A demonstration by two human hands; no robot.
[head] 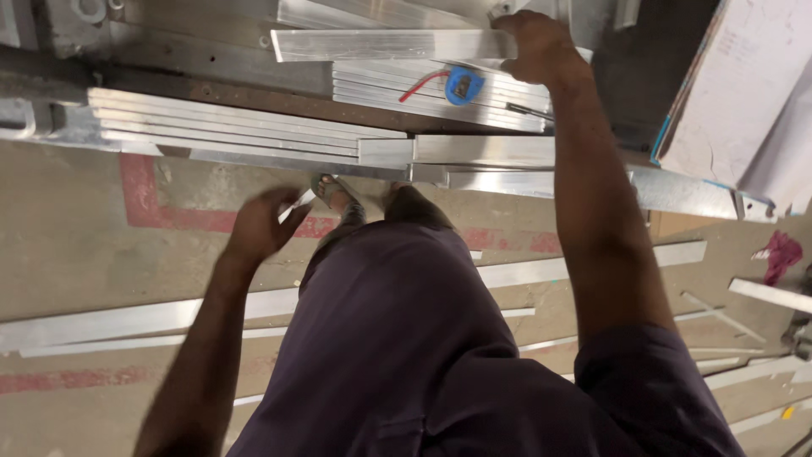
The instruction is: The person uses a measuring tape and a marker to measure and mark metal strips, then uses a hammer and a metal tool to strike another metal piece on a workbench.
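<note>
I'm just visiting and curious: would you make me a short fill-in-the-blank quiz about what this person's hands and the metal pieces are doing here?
1. The right hand rests on a long silver aluminium ____ lying on the workbench.
2. The small round tape measure on the stacked silver metal strips is ____ in colour.
3. The left hand holds a small ____ metal piece.
4. The concrete floor bears painted ____ lines.

Missing words: bar; blue; silver; red
</note>
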